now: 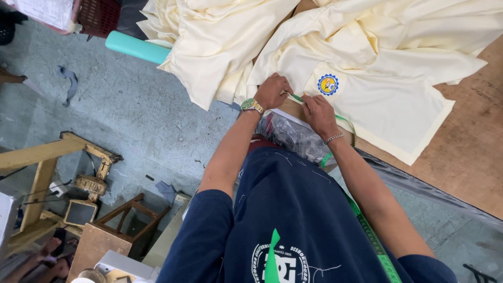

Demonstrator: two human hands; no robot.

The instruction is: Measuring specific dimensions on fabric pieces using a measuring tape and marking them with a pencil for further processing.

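My left hand [271,91] and right hand [318,111] both pinch the green measuring tape [296,97], fingers closed, stretching it taut against the cream shirt [387,99] flat on the bench [471,157].

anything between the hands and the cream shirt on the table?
Nothing visible. The left hand and the right hand both rest directly on the pale cream cotton shirt at the wooden table's edge, pinching a green measuring tape stretched between them against the fabric, just left of the round blue-and-yellow embroidered badge.
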